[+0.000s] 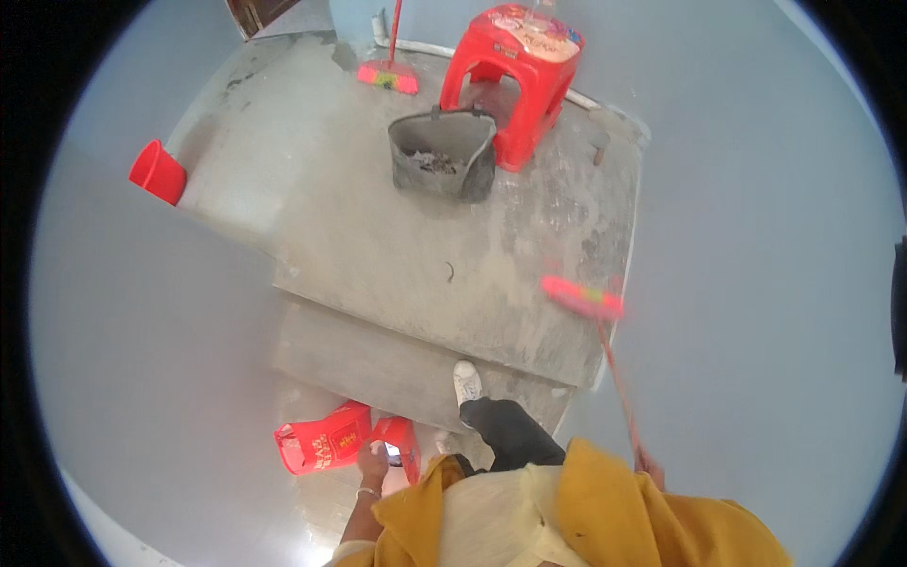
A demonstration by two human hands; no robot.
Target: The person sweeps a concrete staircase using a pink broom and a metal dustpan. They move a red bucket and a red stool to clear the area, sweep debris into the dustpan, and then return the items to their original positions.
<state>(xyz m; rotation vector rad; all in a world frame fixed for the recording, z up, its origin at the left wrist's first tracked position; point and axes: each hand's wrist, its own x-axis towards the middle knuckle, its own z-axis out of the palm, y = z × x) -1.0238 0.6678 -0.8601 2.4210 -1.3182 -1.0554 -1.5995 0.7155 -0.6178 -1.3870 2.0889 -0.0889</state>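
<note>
My right hand (pixel 648 469) grips the thin reddish handle of a broom (pixel 616 368). The broom's pink bristle head (pixel 582 298), with a yellow-green patch, is blurred against the floor beside the right-hand wall. My left hand (pixel 373 464), with a bracelet at the wrist, is closed at the edge of a red printed carton (pixel 322 441), low on the left. The carton bears writing and one end is open. A red flap-like part (pixel 402 439) stands right of the hand, with a small pale and dark object (pixel 392 453) by the fingers, too small to tell. A small curved dark scrap (pixel 449 272) lies on the landing floor.
A concrete step edge (pixel 382 324) crosses before my white shoe (pixel 467 383). A grey bin (pixel 443 181) with debris stands by a red plastic stool (pixel 528 85). Another broom (pixel 388 76) leans behind, a red bucket (pixel 159 173) stands left, and a white pipe (pixel 425 48) runs along the wall.
</note>
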